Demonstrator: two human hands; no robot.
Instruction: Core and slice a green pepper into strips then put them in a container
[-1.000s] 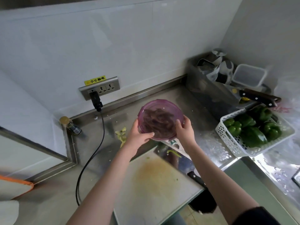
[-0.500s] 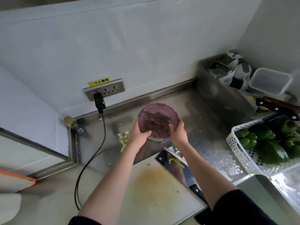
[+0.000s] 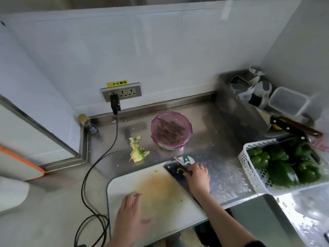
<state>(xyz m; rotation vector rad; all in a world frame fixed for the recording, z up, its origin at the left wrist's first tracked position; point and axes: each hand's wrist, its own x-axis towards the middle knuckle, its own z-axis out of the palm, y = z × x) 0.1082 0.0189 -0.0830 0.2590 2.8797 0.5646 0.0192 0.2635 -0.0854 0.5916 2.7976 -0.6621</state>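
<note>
Strips (image 3: 170, 130) lie in the lidded purple container (image 3: 171, 130), which stands on the steel counter (image 3: 210, 125) at frame centre, apart from both hands. Just left of it sits the discarded core (image 3: 138, 151). Lower down, the left hand (image 3: 130, 218) rests flat and relaxed on the white board (image 3: 160, 198), holding nothing. The right hand (image 3: 197, 176) curls over the knife (image 3: 178, 172) at the board's right edge, fingertips at a stray green sliver (image 3: 180, 169) on the blade; whether they actually pinch it I cannot tell. This looks like tidying up after the cut: the sliver is best lifted with the fingertips clear of the blade's edge, the blade kept flat and still, the left hand steadying the board. More peppers (image 3: 283, 166) wait in the white basket (image 3: 249, 168) at right, and a second knife (image 3: 295, 128) lies above it.
</note>
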